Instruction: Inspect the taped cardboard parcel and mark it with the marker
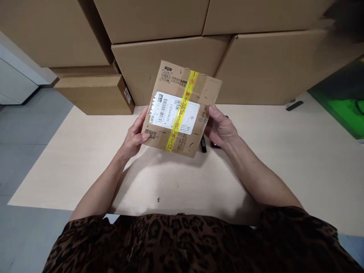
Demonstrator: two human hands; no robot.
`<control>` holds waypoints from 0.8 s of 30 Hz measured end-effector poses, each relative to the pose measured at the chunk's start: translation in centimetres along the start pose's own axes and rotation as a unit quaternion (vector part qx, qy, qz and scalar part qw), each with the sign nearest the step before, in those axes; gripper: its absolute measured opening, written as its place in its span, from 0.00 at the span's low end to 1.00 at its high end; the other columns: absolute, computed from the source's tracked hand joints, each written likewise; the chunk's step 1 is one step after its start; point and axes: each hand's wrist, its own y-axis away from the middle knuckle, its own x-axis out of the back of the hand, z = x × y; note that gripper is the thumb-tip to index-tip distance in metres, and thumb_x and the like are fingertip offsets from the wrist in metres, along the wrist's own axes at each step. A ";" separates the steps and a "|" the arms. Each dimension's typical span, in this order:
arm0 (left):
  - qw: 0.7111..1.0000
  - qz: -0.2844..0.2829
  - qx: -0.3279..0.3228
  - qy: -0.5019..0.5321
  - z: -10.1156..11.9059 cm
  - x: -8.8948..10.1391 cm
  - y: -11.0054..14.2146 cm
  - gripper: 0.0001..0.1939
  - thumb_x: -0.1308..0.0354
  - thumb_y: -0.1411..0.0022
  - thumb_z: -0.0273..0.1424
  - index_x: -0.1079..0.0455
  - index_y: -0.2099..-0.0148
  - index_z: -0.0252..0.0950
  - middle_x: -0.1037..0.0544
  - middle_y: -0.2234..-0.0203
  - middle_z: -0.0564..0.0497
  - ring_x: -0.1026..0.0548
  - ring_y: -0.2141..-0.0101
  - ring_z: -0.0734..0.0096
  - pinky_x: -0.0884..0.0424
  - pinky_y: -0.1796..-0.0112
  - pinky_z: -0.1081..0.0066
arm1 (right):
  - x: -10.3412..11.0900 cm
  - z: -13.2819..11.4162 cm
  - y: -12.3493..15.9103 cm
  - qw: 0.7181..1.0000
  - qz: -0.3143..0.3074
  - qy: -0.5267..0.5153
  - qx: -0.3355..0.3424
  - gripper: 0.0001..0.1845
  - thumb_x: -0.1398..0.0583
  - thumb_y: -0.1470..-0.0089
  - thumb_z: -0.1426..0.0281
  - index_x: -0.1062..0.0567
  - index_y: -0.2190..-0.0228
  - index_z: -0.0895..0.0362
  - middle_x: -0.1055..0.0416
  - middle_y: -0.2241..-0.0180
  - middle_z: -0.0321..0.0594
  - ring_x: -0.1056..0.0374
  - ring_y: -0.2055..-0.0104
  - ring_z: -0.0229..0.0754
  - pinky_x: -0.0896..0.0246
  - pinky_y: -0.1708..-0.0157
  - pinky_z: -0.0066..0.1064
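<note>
Between my two hands is a flat cardboard parcel (156,140), raised above the table and tilted. A white shipping label (162,110) and a strip of yellow tape (174,132) run over its face. My left hand (135,136) grips its left edge, thumb on the front near a printed code. On the opposite edge my right hand (222,125) is closed, its thumb at the side and its other fingers partly behind the box. Below the parcel, a small black object (203,145) lies on the table. Another dark item (216,145) is mostly covered by my right hand.
Large cardboard boxes (170,72) are stacked along the back of the pale table (85,163). A smaller long carton (91,93) stands at the back left. At the right are a green object (341,102) and a dark flat piece (294,105).
</note>
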 end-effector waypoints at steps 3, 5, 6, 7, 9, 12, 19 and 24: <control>1.000 -0.008 0.007 -0.013 0.2 0.1 -0.1 0.44 0.25 0.51 0.55 0.26 0.33 0.51 0.28 0.31 0.47 0.44 0.25 0.34 0.41 0.29 0.39 | 0.1 -0.2 0.0 1.000 -0.001 -0.017 -0.025 0.48 0.25 0.63 0.46 0.24 0.41 0.45 0.22 0.38 0.39 0.25 0.38 0.61 0.23 0.44 0.57; 1.000 0.016 0.000 -0.005 0.0 0.3 -0.1 0.47 0.28 0.50 0.62 0.29 0.31 0.53 0.33 0.28 0.48 0.47 0.24 0.36 0.38 0.30 0.41 | 0.0 -0.2 0.0 1.000 0.005 -0.026 -0.014 0.46 0.26 0.62 0.47 0.25 0.41 0.47 0.22 0.37 0.41 0.26 0.37 0.60 0.23 0.43 0.56; 0.999 0.035 -0.005 0.004 -0.2 0.4 -0.2 0.48 0.30 0.49 0.65 0.31 0.30 0.55 0.34 0.27 0.48 0.46 0.24 0.37 0.34 0.32 0.42 | 0.0 -0.1 -0.1 0.999 0.016 -0.028 -0.001 0.46 0.27 0.60 0.47 0.25 0.41 0.47 0.23 0.37 0.41 0.27 0.36 0.60 0.24 0.42 0.56; 0.998 0.054 -0.006 0.016 -0.4 0.5 -0.2 0.49 0.32 0.49 0.69 0.33 0.30 0.57 0.35 0.27 0.48 0.44 0.24 0.37 0.29 0.35 0.44 | 0.0 0.0 -0.1 0.999 0.031 -0.030 0.013 0.46 0.27 0.59 0.47 0.26 0.40 0.46 0.24 0.36 0.40 0.28 0.34 0.60 0.24 0.42 0.56; 0.996 0.077 0.014 0.047 -1.0 0.3 -0.1 0.51 0.35 0.50 0.72 0.35 0.29 0.60 0.34 0.28 0.47 0.37 0.28 0.39 0.23 0.42 0.48 | -0.1 0.1 -0.1 0.996 0.069 -0.042 0.037 0.47 0.26 0.59 0.47 0.28 0.39 0.44 0.26 0.34 0.39 0.31 0.32 0.60 0.23 0.43 0.56; 0.991 0.065 0.070 0.093 -1.7 -0.8 0.3 0.53 0.31 0.52 0.69 0.39 0.28 0.61 0.33 0.29 0.45 0.30 0.32 0.42 0.22 0.44 0.50 | -0.8 0.3 0.1 0.988 0.112 -0.086 0.057 0.49 0.25 0.60 0.48 0.30 0.38 0.39 0.26 0.35 0.35 0.34 0.30 0.60 0.23 0.44 0.56; 0.993 0.005 0.038 0.108 -2.0 -4.2 0.8 0.51 0.21 0.47 0.46 0.41 0.26 0.57 0.30 0.31 0.45 0.33 0.30 0.40 0.31 0.34 0.43 | -2.7 1.4 1.3 0.984 0.089 -0.143 0.066 0.43 0.23 0.62 0.52 0.29 0.44 0.31 0.24 0.39 0.30 0.33 0.33 0.58 0.21 0.48 0.55; 0.996 0.028 0.016 0.087 -2.0 -3.0 0.3 0.51 0.21 0.49 0.46 0.40 0.27 0.56 0.26 0.35 0.46 0.28 0.33 0.39 0.28 0.36 0.43 | -1.6 0.9 1.0 0.989 0.051 -0.132 0.045 0.39 0.25 0.61 0.49 0.27 0.46 0.32 0.23 0.40 0.31 0.35 0.31 0.62 0.24 0.46 0.63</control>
